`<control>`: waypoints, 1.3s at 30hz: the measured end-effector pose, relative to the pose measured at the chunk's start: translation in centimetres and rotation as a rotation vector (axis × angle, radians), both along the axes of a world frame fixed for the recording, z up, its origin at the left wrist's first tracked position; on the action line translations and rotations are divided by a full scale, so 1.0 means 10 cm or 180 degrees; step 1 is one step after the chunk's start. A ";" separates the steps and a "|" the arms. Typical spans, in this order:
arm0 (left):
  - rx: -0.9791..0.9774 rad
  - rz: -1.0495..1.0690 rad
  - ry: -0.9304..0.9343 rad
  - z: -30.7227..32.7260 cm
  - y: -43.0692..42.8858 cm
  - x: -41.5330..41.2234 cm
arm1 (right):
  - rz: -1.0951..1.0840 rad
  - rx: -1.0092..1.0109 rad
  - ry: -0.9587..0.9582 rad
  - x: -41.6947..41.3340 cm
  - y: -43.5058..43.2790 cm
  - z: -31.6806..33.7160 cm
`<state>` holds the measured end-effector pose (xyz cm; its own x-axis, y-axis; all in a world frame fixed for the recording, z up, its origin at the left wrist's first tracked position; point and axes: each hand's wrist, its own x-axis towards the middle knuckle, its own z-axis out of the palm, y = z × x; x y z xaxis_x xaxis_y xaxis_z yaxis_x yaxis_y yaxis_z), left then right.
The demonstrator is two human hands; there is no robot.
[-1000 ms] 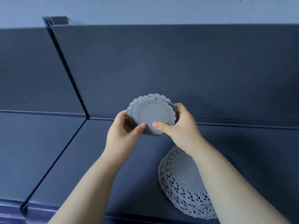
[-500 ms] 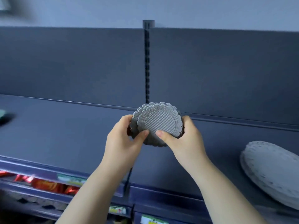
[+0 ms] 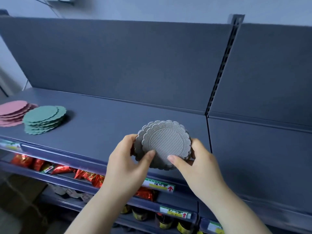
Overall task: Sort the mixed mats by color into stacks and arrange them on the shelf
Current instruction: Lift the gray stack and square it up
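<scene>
Beneath me I note red foil packets (image 3: 87,177) on the tier below, dark jars (image 3: 163,221) with yellow labels lower still, and a green-yellow price tag (image 3: 158,184) on the rail.

Mats (image 3: 166,144) above shelf (image 3: 104,119); stacks (image 3: 43,119) far left.

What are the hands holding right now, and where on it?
A small stack of grey mats, gripped at its edges: left hand on the left rim, right hand on the right rim, both thumbs on the top mat.
</scene>
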<state>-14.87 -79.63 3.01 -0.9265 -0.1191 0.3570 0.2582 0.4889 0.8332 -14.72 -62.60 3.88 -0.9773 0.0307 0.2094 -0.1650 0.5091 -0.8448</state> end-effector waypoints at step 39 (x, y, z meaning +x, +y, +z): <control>-0.0655 0.0075 -0.1132 -0.15 -2.76 -1.53 | -0.0236 0.0065 -0.0811 -1.33 -2.75 -0.32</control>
